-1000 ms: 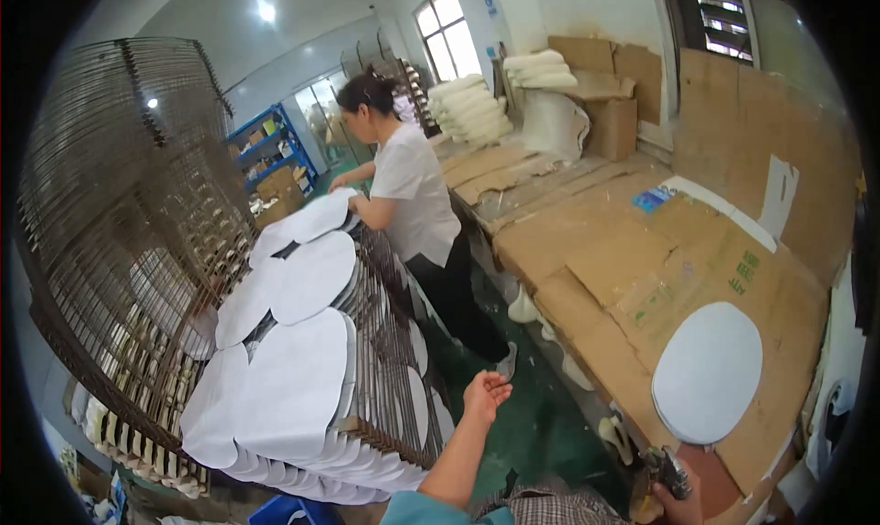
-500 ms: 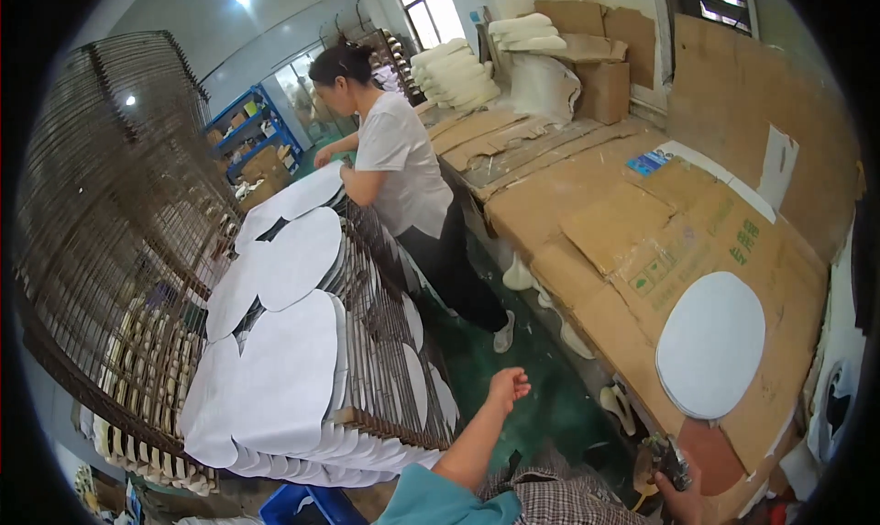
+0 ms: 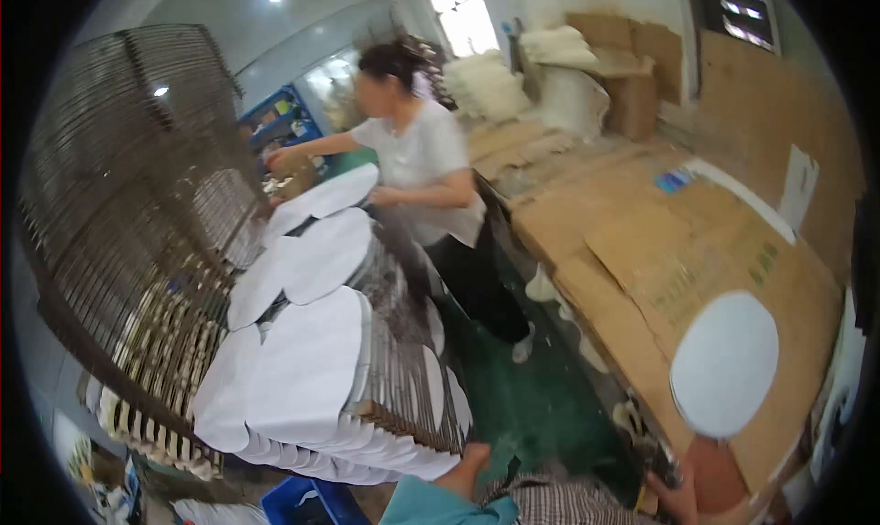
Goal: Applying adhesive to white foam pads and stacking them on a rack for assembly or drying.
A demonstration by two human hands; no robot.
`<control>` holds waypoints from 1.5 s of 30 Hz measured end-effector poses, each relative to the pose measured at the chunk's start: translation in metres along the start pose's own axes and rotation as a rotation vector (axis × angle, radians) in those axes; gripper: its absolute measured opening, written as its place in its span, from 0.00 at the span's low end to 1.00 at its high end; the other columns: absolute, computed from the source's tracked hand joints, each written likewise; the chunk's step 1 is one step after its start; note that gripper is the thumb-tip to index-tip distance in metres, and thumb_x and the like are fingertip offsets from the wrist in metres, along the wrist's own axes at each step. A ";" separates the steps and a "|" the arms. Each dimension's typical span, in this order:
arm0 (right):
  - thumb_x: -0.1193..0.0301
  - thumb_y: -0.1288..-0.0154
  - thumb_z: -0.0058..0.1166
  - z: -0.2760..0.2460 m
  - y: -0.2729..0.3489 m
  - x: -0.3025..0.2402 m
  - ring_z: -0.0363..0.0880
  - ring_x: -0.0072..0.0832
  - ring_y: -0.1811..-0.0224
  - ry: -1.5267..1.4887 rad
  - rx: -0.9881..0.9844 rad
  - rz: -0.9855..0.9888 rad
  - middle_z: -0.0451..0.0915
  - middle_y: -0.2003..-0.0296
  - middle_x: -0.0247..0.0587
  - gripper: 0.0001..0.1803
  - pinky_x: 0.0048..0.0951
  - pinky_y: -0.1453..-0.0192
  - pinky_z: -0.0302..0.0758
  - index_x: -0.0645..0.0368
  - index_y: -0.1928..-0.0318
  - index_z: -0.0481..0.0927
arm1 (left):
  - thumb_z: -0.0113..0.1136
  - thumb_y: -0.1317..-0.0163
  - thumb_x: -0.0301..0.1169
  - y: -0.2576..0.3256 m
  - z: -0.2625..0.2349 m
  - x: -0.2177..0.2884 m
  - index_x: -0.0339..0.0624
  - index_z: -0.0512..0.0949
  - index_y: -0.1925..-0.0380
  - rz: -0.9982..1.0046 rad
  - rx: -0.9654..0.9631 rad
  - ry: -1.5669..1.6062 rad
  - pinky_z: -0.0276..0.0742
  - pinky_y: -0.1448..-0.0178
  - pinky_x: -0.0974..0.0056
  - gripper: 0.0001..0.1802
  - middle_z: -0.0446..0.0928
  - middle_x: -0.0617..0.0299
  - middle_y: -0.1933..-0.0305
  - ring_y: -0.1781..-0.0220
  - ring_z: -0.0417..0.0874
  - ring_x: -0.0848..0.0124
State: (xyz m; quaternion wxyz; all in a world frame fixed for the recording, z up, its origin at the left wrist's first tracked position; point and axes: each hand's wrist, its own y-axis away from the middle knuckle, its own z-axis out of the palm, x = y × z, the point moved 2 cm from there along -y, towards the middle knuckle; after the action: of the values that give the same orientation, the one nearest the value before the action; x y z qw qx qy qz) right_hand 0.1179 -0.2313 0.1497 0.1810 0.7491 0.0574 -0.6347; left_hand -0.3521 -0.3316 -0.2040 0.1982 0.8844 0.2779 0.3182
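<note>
My left hand (image 3: 475, 455) is low beside the near corner of a wire rack stacked with white rounded sheets (image 3: 307, 364). Its fingers are blurred, and I cannot tell whether it touches them. At the lower right my right hand (image 3: 676, 499) is closed around what looks like a metal spray gun (image 3: 662, 463), partly blurred. Just beyond it, a stack of white oval sheets (image 3: 724, 364) lies on the cardboard-covered table (image 3: 605, 241), above a reddish-brown patch (image 3: 717, 475).
A co-worker in a white shirt (image 3: 426, 149) stands at the rack's far end, one arm stretched leftward. A tall wire rack (image 3: 128, 158) rises at the left. A blue bin (image 3: 307, 502) sits below the sheets. Pale padded pieces (image 3: 486, 85) are piled at the back.
My left hand has come down and back toward the rack's near corner. The co-worker has straightened and reached an arm out leftward. The whole view has shifted, moving the scene rightward.
</note>
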 end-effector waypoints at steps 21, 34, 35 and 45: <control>0.59 0.46 0.63 0.009 0.013 -0.022 0.73 0.27 0.72 0.226 -0.181 0.103 0.77 0.69 0.40 0.30 0.29 0.72 0.69 0.65 0.49 0.69 | 0.53 0.52 0.31 0.019 0.004 0.061 0.44 0.79 0.80 -0.060 -0.127 0.026 0.76 0.68 0.57 0.07 0.78 0.56 0.76 0.73 0.81 0.60; 0.63 0.45 0.61 0.018 0.022 -0.022 0.65 0.24 0.87 0.177 -0.066 -0.074 0.77 0.70 0.41 0.27 0.28 0.85 0.61 0.58 0.46 0.69 | 0.46 0.51 0.38 0.036 0.016 -0.001 0.39 0.77 0.85 -0.178 -0.121 0.158 0.76 0.69 0.56 0.16 0.79 0.52 0.77 0.77 0.82 0.60; 0.63 0.45 0.61 0.015 0.023 -0.010 0.65 0.24 0.87 0.172 -0.048 -0.068 0.77 0.70 0.41 0.27 0.28 0.85 0.61 0.58 0.46 0.69 | 0.46 0.51 0.38 0.038 0.017 0.000 0.39 0.77 0.85 -0.168 -0.131 0.144 0.76 0.69 0.56 0.16 0.79 0.52 0.77 0.77 0.82 0.60; 0.64 0.46 0.62 -0.005 0.059 -0.022 0.70 0.33 0.45 0.261 0.145 -0.045 0.72 0.48 0.46 0.31 0.34 0.39 0.64 0.62 0.44 0.69 | 0.60 0.60 0.36 -0.028 0.020 0.054 0.43 0.80 0.81 0.476 -0.273 -0.950 0.75 0.71 0.56 0.09 0.80 0.53 0.73 0.71 0.82 0.60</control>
State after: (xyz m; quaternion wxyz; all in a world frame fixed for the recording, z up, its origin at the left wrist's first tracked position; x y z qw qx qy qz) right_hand 0.1374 -0.2807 0.1833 0.1031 0.8350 0.0510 -0.5381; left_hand -0.3147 -0.2801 -0.2088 0.3375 0.9355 -0.0939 -0.0467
